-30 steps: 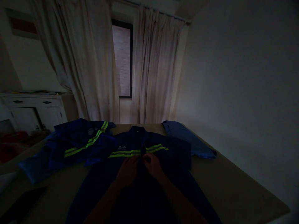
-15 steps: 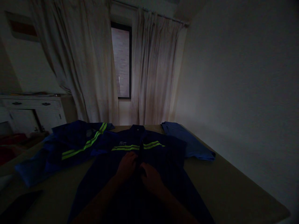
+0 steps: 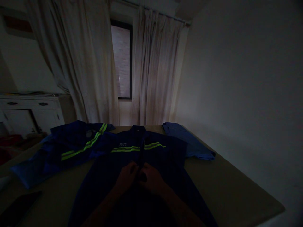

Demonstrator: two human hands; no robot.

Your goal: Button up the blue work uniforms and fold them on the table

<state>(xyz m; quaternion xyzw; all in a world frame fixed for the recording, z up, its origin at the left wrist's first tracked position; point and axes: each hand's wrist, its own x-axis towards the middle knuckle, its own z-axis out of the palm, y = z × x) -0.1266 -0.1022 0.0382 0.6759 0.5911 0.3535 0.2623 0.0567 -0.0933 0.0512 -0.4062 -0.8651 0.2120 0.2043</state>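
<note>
A dark blue work jacket (image 3: 151,154) with yellow-green reflective stripes lies spread flat on the table, collar away from me. My left hand (image 3: 126,177) and my right hand (image 3: 151,179) meet at the jacket's front opening, below the stripes. Both have their fingers curled and pinched on the front edges of the fabric. The room is dim, so the fingertips are hard to make out.
A second striped blue garment (image 3: 71,146) lies crumpled at the left of the olive table (image 3: 236,192). A plain blue garment (image 3: 189,142) lies at the back right. A dark flat object (image 3: 16,209) sits at the near left. Curtains, a window and a white cabinet (image 3: 30,110) stand behind.
Both hands have slid down the jacket's front opening toward me, from just under the stripes to lower on the chest, staying close together.
</note>
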